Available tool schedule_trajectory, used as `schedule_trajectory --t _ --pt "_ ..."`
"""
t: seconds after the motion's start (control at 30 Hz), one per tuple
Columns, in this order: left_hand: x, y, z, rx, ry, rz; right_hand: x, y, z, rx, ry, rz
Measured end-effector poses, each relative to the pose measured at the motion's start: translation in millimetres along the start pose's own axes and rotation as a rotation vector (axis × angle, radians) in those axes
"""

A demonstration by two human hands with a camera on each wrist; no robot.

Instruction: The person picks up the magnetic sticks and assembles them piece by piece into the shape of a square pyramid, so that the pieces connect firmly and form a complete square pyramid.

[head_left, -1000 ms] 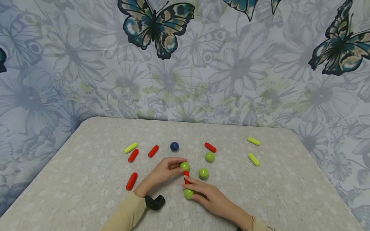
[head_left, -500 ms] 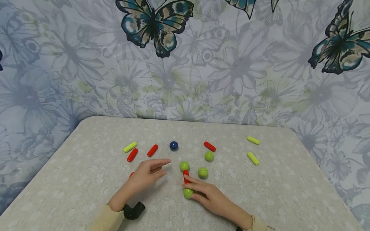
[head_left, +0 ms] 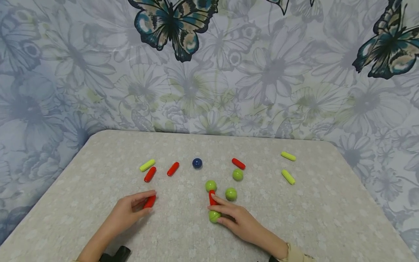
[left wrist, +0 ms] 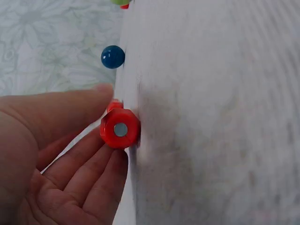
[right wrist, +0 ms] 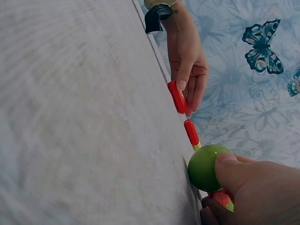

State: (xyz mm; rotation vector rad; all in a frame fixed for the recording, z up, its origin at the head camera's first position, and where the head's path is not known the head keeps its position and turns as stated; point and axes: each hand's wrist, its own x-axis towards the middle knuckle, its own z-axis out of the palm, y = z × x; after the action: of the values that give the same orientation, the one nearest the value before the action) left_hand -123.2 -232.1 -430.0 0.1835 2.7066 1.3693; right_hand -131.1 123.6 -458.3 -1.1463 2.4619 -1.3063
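Observation:
In the head view my left hand (head_left: 126, 213) is at a red rod (head_left: 150, 201) on the table's left side, thumb and fingers on either side of it. The left wrist view shows that red rod (left wrist: 120, 129) end-on, with a round grey disc in its end. Near the middle, my right hand (head_left: 242, 223) holds the near green ball (head_left: 214, 217), its thumb against it; the right wrist view shows this green ball (right wrist: 205, 168) up close. Its fingers lie over another red rod (head_left: 212, 197), which runs from that ball to a far green ball (head_left: 211, 186).
Two loose green balls (head_left: 231, 194) lie right of the row. A dark blue ball (head_left: 197, 163) sits farther back. Other red rods (head_left: 173, 169) and yellow-green rods (head_left: 288, 177) are scattered left and right. A patterned cloth wall stands behind the table (head_left: 311, 218).
My left hand has let go of the far green ball and moved left to the red rod there. The right hand has stayed at the near ball.

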Motion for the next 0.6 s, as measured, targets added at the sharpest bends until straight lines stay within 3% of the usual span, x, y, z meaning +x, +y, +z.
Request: schedule_trajectory --t 0.33,0.43,0.6 --pt "-1.1 -8.2 -1.7 0.033 0.057 0.011 1.0 -2.9 -1.1 0.009 -0.013 0.018" --pt "0.8 -6.8 -1.4 0.082 0.077 0.014 1.6 -3.3 -1.4 0.014 -0.018 0.025" --pt "9.3 1.8 1.3 0.134 0.043 0.035 2.2 -3.4 -1.0 0.027 -0.016 0.023"
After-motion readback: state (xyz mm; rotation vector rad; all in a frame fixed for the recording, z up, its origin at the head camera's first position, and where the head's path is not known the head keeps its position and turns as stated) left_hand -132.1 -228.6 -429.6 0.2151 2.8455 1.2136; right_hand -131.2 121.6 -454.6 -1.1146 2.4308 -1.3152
